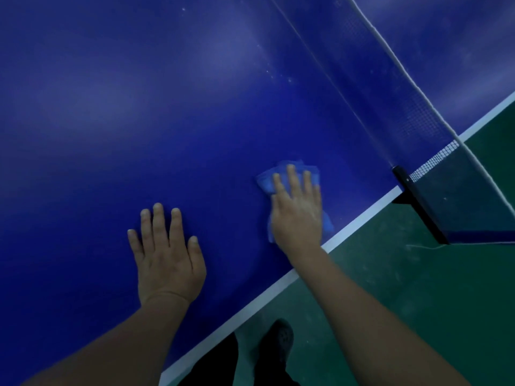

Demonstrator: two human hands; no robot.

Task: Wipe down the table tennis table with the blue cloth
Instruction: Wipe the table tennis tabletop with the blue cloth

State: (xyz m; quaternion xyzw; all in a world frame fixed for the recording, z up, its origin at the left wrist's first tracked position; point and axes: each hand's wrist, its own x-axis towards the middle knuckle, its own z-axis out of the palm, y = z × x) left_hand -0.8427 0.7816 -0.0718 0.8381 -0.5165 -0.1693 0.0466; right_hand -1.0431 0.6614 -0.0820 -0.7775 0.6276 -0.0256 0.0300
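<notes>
The right hand (296, 211) lies flat with straight fingers on the crumpled blue cloth (289, 176), pressing it onto the blue table tennis table (167, 107) right of centre, near the white edge line (250, 305). The left hand (167, 257) rests palm down on the bare surface at lower centre. The net (404, 107) runs diagonally across the upper right to its black post (418, 201). Green floor (418, 288) fills the lower right, a dark shoe (280, 341) at the bottom.

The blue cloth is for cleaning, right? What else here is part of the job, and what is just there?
Part of the job: crumpled blue cloth; blue table tennis table; right hand pressing the cloth; left hand flat on the table.

Just there: dark mesh net; black net clamp; green floor; black shoe.
</notes>
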